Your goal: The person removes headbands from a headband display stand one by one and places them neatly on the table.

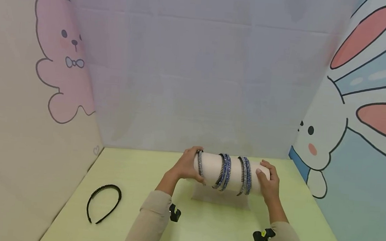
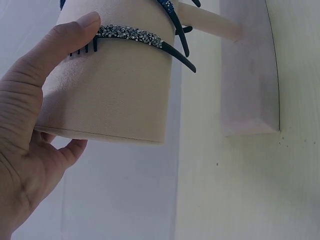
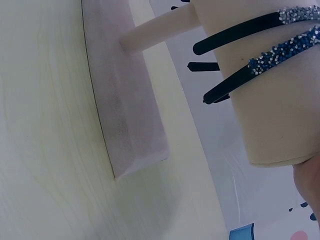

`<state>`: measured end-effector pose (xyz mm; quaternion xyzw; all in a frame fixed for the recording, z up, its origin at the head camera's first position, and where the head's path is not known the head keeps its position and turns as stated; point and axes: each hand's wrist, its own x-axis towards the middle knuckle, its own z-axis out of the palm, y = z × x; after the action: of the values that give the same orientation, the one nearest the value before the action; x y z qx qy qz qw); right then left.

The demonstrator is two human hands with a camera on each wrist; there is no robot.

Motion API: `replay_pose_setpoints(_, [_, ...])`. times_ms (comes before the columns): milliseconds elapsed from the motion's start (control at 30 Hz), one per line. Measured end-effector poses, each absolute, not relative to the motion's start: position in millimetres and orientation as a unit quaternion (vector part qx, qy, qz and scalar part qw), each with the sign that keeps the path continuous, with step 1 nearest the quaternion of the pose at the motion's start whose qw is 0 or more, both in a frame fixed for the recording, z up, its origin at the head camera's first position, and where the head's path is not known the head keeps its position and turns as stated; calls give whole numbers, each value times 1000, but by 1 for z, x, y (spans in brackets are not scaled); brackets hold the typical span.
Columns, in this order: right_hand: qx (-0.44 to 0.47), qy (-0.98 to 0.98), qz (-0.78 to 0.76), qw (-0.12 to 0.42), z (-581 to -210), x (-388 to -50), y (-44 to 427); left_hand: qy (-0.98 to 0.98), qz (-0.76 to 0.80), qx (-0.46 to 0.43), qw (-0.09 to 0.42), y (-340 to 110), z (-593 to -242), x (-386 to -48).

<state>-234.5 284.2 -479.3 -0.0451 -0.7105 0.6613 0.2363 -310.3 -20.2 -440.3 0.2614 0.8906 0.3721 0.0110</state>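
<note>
- Thin, black, arched headband (image 1: pixel 109 186) lies on the pale-green table (image 1: pixel 135 172).
- Left hand (image 1: pixel 187 164) curls round the left end of a cream, fabric-covered cylinder (image 1: pixel 211 169), on a pale post (image 2: pixel 212 22) above a pale block base (image 1: pixel 221 198).
- Silver-glittered headband (image 1: pixel 200 164), blue-glittered headbands (image 1: pixel 228 171) and a silver-and-blue pair (image 1: pixel 249 176) hug it.
- Right hand (image 1: pixel 270 182) grips the right end.

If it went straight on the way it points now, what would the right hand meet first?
The pale roll, whose end the right hand grips. Beyond it, the back wall looks likely, though depth is unclear.
</note>
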Motion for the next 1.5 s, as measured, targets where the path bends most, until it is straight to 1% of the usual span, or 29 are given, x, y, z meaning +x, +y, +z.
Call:
replay_pose_setpoints(200, [-49, -717, 649, 250, -487, -241, 283, 891, 370, 262, 18, -23, -439, -313])
replay_pose_setpoints(367, [-49, -713, 656, 242, -479, -244, 283, 894, 361, 266, 18, -24, -431, -319])
replay_pose_setpoints(500, [-58, -716, 657, 231, -462, -234, 276, 896, 348, 274, 39, -25, -422, -323])
replay_pose_setpoints(567, [-64, -717, 655, 231, -461, -234, 278, 896, 345, 277, 48, -24, -419, -324])
replay_pose_setpoints(667, [-59, -717, 654, 236, -466, -240, 284, 893, 356, 273, 39, -23, -418, -326])
replay_pose_setpoints(800, [-67, -718, 650, 241, -477, -244, 293, 882, 379, 278, 31, -25, -423, -326])
replay_pose_setpoints(967, [-75, -720, 646, 244, -485, -238, 294, 869, 404, 280, 55, -32, -430, -323])
replay_pose_setpoints(1100, [-65, -712, 652, 250, -486, -239, 294, 863, 421, 273, 55, -37, -431, -323])
replay_pose_setpoints(1267, [-74, -711, 657, 240, -484, -239, 295, 847, 449, 276, 63, -39, -431, -322])
replay_pose_setpoints(1500, [-74, -710, 660, 234, -486, -238, 295, 822, 508, 247, 78, -44, -445, -319])
